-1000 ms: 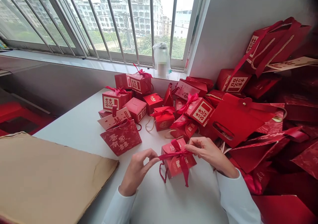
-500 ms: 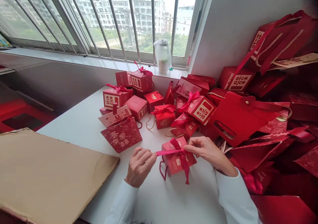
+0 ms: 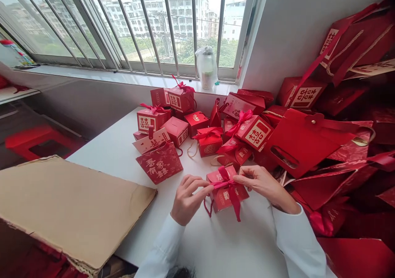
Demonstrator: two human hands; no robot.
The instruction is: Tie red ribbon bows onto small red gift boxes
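A small red gift box (image 3: 222, 200) with pale lettering sits on the white table in front of me. Crossing its top is a dark pink ribbon (image 3: 236, 204), looped near the middle with one tail hanging down the front. My left hand (image 3: 189, 198) pinches the ribbon at the box's left side, thumb and forefinger together. On the right, my right hand (image 3: 262, 183) has its fingertips closed on the ribbon by the knot. A dark red cord handle (image 3: 209, 208) droops from the box's left side.
Several red gift boxes (image 3: 179, 130) and a red paper bag (image 3: 160, 163) stand behind. A heap of red bags (image 3: 311, 142) crowds the right. An open cardboard flap (image 3: 77, 204) lies at the left. On the sill stands a plastic-wrapped bottle (image 3: 206, 68).
My left hand has moved in along the ribbon, closer to the knot; the stretched left tail no longer shows. My right hand stays by the knot. The view has shifted slightly left.
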